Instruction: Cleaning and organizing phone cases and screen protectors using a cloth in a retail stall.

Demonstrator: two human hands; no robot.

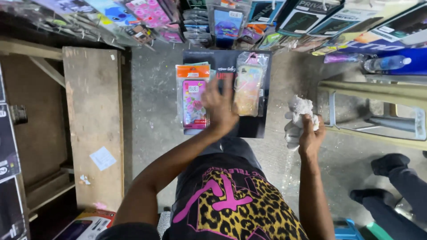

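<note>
Head view, looking straight down over a lap. A dark board (255, 126) rests across the knees, with two packaged phone cases lying on it.

Left hand (220, 106): fingers spread flat, palm down on the board between the two packs, its edge touching the floral case (193, 100) at its 9 o'clock. It grips nothing, only presses or steadies. Motion blur on the fingertips.

Right hand (310, 133): closed round a crumpled white cloth (299, 113), held off the board at its 3 o'clock, over the floor. Cloth bunches out above the fist.

Pastel case (248, 89) in a clear bag sits at 1 o'clock from the left hand, just beside it.

Progress, as a judgement: both packs are laid out and the cloth is ready but away from them. Whether either pack has been wiped cannot be told.

Surroundings: wooden plank (91, 124) at 9 o'clock, hanging rows of packaged cases (227, 22) at 12, a metal stool frame (378, 102) at 3, another person's dark shoes (387, 164) at 4.
</note>
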